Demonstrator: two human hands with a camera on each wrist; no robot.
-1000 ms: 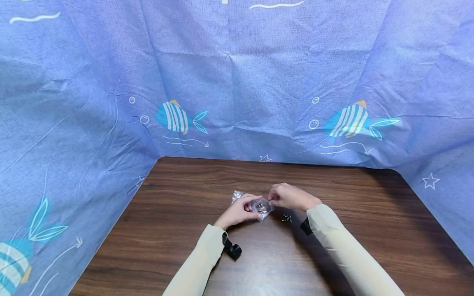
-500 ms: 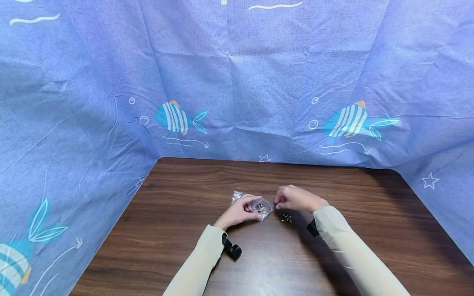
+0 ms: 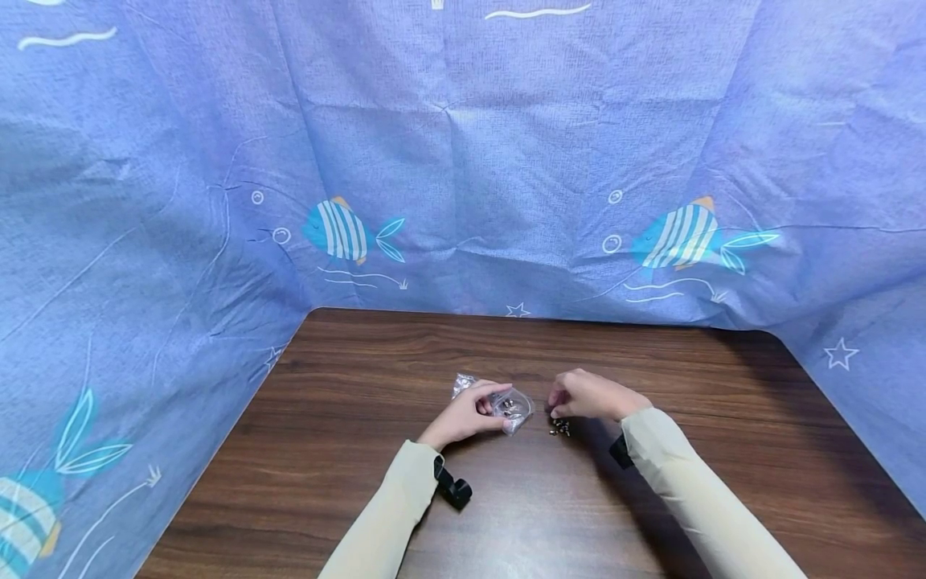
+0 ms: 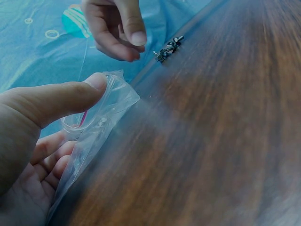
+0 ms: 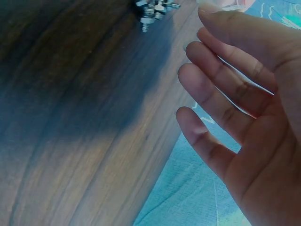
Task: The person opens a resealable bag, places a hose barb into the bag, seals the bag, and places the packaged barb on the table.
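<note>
My left hand (image 3: pixel 463 418) holds a clear plastic zip bag (image 4: pixel 106 120) between thumb and fingers, its mouth spread wide and facing my right hand. A few small shiny metal pieces show inside the bag in the head view. To the right of the bag lies a small pile of silvery metal screws (image 3: pixel 560 429) on the table. Close over the pile's far side is my right hand (image 3: pixel 595 396), its fingers loosely bent. In the right wrist view its thumb and fingers are apart, with nothing seen between them, and the screws (image 5: pixel 154 12) lie beyond the fingertips.
The dark wood-grain table (image 3: pixel 362 354) spreads around both hands. Behind it and at its sides hangs a blue cloth (image 3: pixel 521 177) printed with fish. A black camera mount (image 3: pixel 454 486) sits on the left wrist.
My right hand has moved from the bag's mouth to the right and nearer to me, up to the screw pile. The left hand and bag stay where they were.
</note>
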